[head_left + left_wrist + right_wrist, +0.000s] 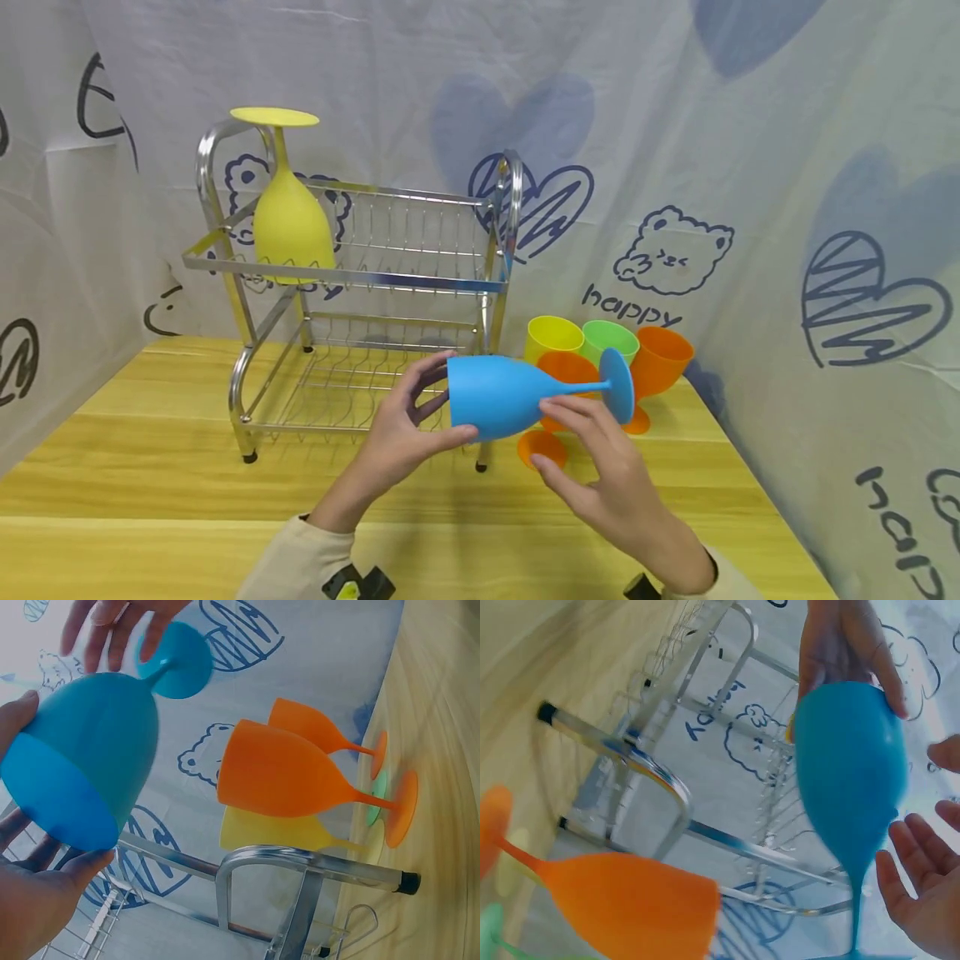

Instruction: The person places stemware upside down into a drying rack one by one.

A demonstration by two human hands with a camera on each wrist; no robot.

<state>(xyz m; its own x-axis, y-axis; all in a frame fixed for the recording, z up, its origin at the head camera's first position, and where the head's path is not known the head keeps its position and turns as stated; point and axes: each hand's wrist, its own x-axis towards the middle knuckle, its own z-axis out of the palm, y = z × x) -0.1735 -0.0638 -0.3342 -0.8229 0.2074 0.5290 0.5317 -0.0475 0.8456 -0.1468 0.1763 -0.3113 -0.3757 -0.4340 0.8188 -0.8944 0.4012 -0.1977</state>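
one pale wooden tabletop (150,550), carrying two-tier metal rack (408,281). blue goblet (498,396) held sideways in air above tabletop, mouth toward left, foot toward right. on rack's upper tier, yellow goblet (292,221) upside down, foot up. to right of rack, standing upright: two orange goblets (660,362), second yellow goblet (551,333), green goblet (611,337). left hand (400,433) grips blue goblet near rim, thumb on near side, fingers round far side. right hand (611,475) loose, fingers extended, thumb apart, fingertips by base of bowl; cannot tell whether they touch it.
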